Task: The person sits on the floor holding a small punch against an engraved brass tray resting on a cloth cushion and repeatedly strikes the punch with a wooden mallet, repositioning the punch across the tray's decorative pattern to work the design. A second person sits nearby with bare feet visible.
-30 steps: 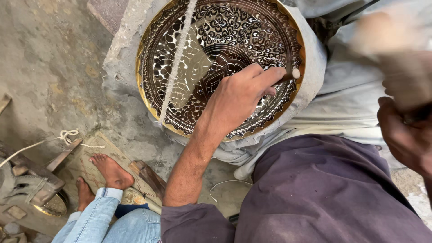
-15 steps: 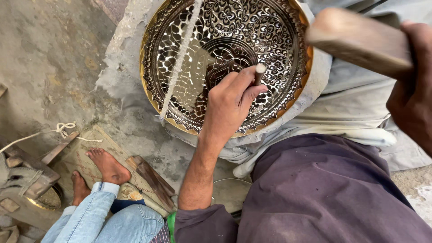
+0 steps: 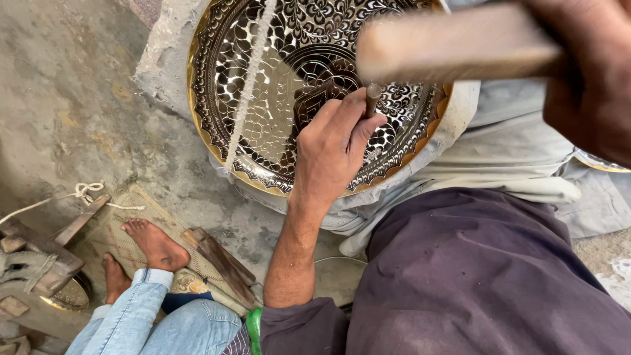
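Floor: rough grey concrete (image 3: 72, 98), stained; worker sits low on it, purple-clad lap (image 3: 473, 276) fills lower right.
Plate: big round brass plate (image 3: 263, 85), dense black-and-bright floral engraving, scalloped gold rim; rests tilted on a pale cloth-covered pad (image 3: 499, 151). Top edge cut off by frame; right part hidden behind mallet & hand.
Cord: frayed whitish string (image 3: 250, 85) runs across plate's left half, top to lower rim.
L hand: left hand (image 3: 332, 148) lies on plate just right of centre, fingers curled tight round a small dark chisel (image 3: 373, 98); only its upper end shows, tip hidden under fingers, so contact w/ plate can't be confirmed.
R hand: right hand (image 3: 585, 72) at upper right, blurred, partly out of frame; closed round handle of a wooden mallet (image 3: 453, 43). Mallet head also blurred, sits right above chisel end – touching or not, can't tell.
Other person: bare feet (image 3: 154, 243) & blue-jeans legs (image 3: 164, 315) at lower left, on a worn mat (image 3: 125, 223); rest of body out of frame.
Near feet: dark wooden block (image 3: 223, 263) by the mat; knotted white rope (image 3: 85, 192); wood-and-metal clutter (image 3: 33, 263) at left edge, cut off, hard to ID.
Under forearm: curved metal rim (image 3: 335, 263), mostly hidden.
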